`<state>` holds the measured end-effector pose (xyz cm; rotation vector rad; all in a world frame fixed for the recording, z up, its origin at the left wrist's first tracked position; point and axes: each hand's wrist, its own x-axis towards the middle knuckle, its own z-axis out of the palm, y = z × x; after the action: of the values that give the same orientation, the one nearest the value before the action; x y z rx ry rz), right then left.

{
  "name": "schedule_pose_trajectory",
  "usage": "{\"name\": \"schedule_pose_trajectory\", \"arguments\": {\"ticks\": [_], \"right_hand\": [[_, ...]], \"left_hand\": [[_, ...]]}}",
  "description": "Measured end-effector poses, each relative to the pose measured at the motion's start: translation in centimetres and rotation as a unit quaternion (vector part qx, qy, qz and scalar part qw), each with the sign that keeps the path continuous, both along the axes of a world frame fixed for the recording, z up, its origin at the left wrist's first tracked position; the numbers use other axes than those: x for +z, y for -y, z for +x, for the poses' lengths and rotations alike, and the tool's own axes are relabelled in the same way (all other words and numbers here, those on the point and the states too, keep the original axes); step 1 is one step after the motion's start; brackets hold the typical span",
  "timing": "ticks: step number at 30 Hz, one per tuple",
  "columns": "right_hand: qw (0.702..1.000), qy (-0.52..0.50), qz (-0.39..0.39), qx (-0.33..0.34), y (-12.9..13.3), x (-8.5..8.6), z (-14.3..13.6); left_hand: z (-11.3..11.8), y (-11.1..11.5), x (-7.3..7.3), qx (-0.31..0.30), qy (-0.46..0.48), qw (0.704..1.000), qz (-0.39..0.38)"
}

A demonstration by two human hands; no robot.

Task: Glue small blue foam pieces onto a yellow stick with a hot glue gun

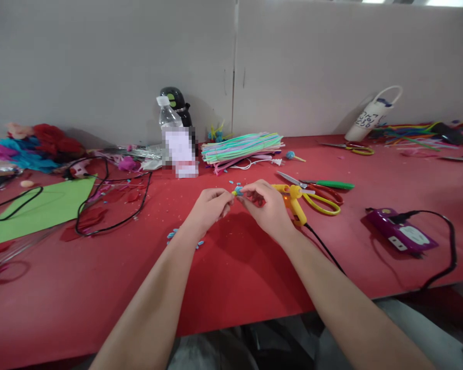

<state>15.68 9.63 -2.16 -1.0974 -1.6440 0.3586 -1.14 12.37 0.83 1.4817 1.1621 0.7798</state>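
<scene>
The blue-and-yellow piece [238, 190] is small enough to slip or be squashed if the fingertips press unevenly, since both hands crowd around it above the red table [231, 288]. The left hand [213, 206] has its thumb and fingers together on the yellow side, and the right hand [269, 208] pinches the blue side; I cannot tell how firmly either squeezes. The yellow glue gun [298, 208] lies just beside the right hand with an orange light showing, so a careless sideways move could bring skin against a nozzle that may be hot. Its black cord [326, 250] runs near the right forearm and could drag the gun if snagged. The loose blue bits [172, 235] by the left forearm could scatter if a sleeveless arm sweeps them. The piece looks like a tiny cluster, light blue and fuzzy, with 1 yellow part; finer detail is too small to read.
</scene>
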Motion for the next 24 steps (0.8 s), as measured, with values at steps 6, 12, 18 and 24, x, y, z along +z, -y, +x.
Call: {"name": "schedule_pose_trajectory", "arguments": {"ticks": [6,12,18,24], "right_hand": [[0.999,0.024,-0.025,-0.001,0.22,0.35,-0.02],[0.999,0.019,-0.048,0.011,0.36,0.65,-0.16],[0.998,-0.006,-0.062,0.015,0.29,0.49,-0.13],[0.993,-0.068,-0.092,0.015,0.11,-0.04,-0.15]], "left_hand": [[-0.09,0.07,-0.06,-0.010,-0.007,1.000,0.013],[0.07,0.08,0.12,0.004,-0.003,1.000,-0.002],[-0.12,-0.14,0.02,0.013,0.013,1.000,-0.008],[-0.03,-0.13,0.35,0.031,0.018,0.999,-0.017]]}}
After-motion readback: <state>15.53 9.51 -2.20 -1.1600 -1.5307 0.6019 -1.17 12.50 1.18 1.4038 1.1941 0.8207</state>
